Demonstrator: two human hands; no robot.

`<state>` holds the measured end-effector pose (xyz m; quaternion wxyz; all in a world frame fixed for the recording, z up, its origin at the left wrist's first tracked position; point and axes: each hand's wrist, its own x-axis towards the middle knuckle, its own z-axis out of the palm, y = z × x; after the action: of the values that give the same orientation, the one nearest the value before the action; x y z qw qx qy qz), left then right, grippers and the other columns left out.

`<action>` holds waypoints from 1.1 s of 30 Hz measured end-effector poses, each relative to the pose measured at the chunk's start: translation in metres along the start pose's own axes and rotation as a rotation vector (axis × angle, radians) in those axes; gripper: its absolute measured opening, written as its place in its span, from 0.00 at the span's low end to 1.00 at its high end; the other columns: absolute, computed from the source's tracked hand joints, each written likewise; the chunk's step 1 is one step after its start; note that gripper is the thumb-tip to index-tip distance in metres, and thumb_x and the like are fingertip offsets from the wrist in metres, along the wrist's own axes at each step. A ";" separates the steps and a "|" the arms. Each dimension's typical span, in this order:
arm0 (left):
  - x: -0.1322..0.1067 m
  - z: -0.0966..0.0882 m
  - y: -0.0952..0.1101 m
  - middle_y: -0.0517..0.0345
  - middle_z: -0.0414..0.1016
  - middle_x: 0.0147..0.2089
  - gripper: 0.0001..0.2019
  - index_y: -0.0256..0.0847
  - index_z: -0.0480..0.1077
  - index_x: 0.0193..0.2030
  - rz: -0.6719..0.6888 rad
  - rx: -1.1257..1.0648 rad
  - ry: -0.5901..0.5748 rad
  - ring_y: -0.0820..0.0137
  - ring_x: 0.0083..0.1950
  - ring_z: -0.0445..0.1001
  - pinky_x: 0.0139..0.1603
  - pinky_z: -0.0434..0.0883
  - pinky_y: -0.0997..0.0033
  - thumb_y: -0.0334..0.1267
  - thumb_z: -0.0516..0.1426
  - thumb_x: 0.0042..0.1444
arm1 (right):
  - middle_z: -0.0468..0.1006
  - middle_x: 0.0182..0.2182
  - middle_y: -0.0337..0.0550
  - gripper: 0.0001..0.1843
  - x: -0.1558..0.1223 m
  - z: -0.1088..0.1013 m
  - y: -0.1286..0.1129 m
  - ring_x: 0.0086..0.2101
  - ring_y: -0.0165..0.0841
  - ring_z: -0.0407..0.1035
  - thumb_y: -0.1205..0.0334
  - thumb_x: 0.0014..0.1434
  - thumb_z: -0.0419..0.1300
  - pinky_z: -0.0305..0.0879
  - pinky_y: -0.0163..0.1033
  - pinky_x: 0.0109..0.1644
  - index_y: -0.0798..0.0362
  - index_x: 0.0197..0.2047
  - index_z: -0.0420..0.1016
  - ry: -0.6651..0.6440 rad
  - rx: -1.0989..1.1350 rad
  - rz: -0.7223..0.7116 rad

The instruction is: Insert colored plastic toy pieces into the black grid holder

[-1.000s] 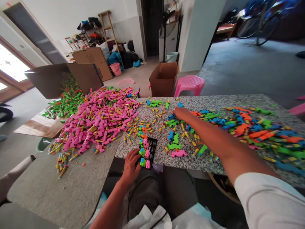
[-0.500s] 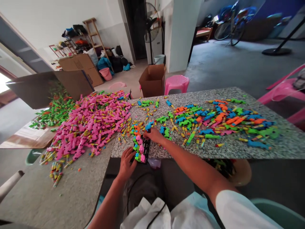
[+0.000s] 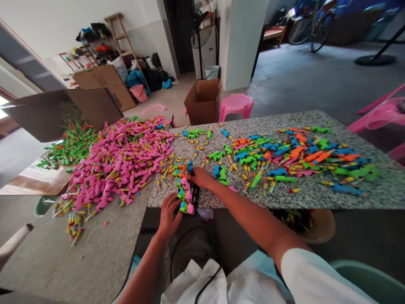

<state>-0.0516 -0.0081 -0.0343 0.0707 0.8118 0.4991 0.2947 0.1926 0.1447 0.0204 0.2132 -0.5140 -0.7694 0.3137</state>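
A black slotted tray (image 3: 195, 196) lies at the front edge of the speckled table. Rows of small orange, green and pink plastic toy pieces (image 3: 184, 185) fill its left side. My right hand (image 3: 201, 177) reaches over the tray's far end, its fingers closed on a small blue toy piece (image 3: 189, 165). My left hand (image 3: 169, 214) rests by the tray's near left side with its fingers apart, the fingertips close to the green pieces.
A big heap of pink toy pieces (image 3: 123, 164) with yellow-banded sticks lies left, with green pieces (image 3: 72, 143) behind it. Mixed coloured toy pieces (image 3: 253, 152) spread across the right side of the table (image 3: 221, 198). Beyond stand a cardboard box (image 3: 202, 95) and a pink stool (image 3: 236, 104).
My right hand has shifted slightly left, bringing the blue piece over the tray's far end. A pink piece now shows on the table right of the tray. My left hand stays put.
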 end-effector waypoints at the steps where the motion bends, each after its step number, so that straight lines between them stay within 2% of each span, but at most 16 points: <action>1: 0.000 0.000 0.000 0.45 0.74 0.67 0.16 0.44 0.75 0.59 -0.001 0.001 -0.001 0.52 0.75 0.64 0.72 0.66 0.39 0.37 0.57 0.66 | 0.85 0.41 0.48 0.07 0.001 0.001 0.001 0.40 0.37 0.75 0.62 0.65 0.65 0.59 0.35 0.40 0.56 0.43 0.82 0.001 0.002 0.000; 7: 0.000 0.000 0.002 0.45 0.74 0.67 0.17 0.44 0.74 0.59 -0.016 -0.007 -0.012 0.51 0.75 0.64 0.73 0.65 0.38 0.35 0.57 0.65 | 0.83 0.31 0.43 0.12 0.007 0.003 0.010 0.32 0.33 0.72 0.56 0.66 0.67 0.55 0.34 0.34 0.57 0.35 0.81 0.013 0.131 0.086; 10: 0.001 -0.001 0.004 0.45 0.74 0.67 0.16 0.44 0.75 0.59 -0.019 -0.021 -0.021 0.50 0.75 0.64 0.72 0.66 0.37 0.36 0.57 0.65 | 0.82 0.30 0.41 0.14 0.005 0.003 0.009 0.32 0.33 0.72 0.55 0.67 0.66 0.54 0.34 0.34 0.56 0.33 0.80 0.012 0.135 0.098; 16: 0.000 0.000 0.003 0.45 0.75 0.66 0.16 0.45 0.75 0.58 -0.045 -0.012 -0.011 0.49 0.73 0.66 0.71 0.67 0.36 0.39 0.58 0.65 | 0.85 0.43 0.51 0.13 -0.007 0.004 0.000 0.43 0.40 0.77 0.54 0.70 0.62 0.62 0.37 0.42 0.55 0.44 0.82 0.035 -0.054 0.021; 20: -0.001 0.001 0.001 0.45 0.75 0.65 0.16 0.44 0.75 0.58 -0.036 -0.001 -0.002 0.49 0.73 0.66 0.71 0.67 0.37 0.39 0.58 0.65 | 0.84 0.49 0.54 0.13 -0.011 0.005 -0.004 0.49 0.43 0.77 0.56 0.71 0.59 0.65 0.38 0.49 0.54 0.49 0.81 0.029 -0.144 -0.029; 30: 0.001 0.001 0.002 0.46 0.75 0.65 0.16 0.45 0.75 0.58 -0.020 0.004 0.008 0.51 0.73 0.67 0.72 0.66 0.37 0.39 0.57 0.66 | 0.82 0.53 0.56 0.16 -0.010 0.017 -0.008 0.53 0.44 0.77 0.60 0.71 0.57 0.68 0.42 0.55 0.55 0.56 0.78 0.022 -0.170 -0.017; 33: 0.001 0.002 -0.001 0.45 0.76 0.64 0.15 0.45 0.76 0.58 -0.005 0.011 0.031 0.50 0.72 0.68 0.71 0.69 0.37 0.40 0.57 0.66 | 0.83 0.53 0.54 0.15 -0.011 0.018 -0.013 0.53 0.44 0.76 0.60 0.70 0.57 0.69 0.43 0.56 0.54 0.54 0.79 0.009 -0.122 -0.007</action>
<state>-0.0505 -0.0064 -0.0359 0.0591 0.8063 0.5038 0.3043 0.1767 0.1260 0.0165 0.1860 -0.5247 -0.7880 0.2629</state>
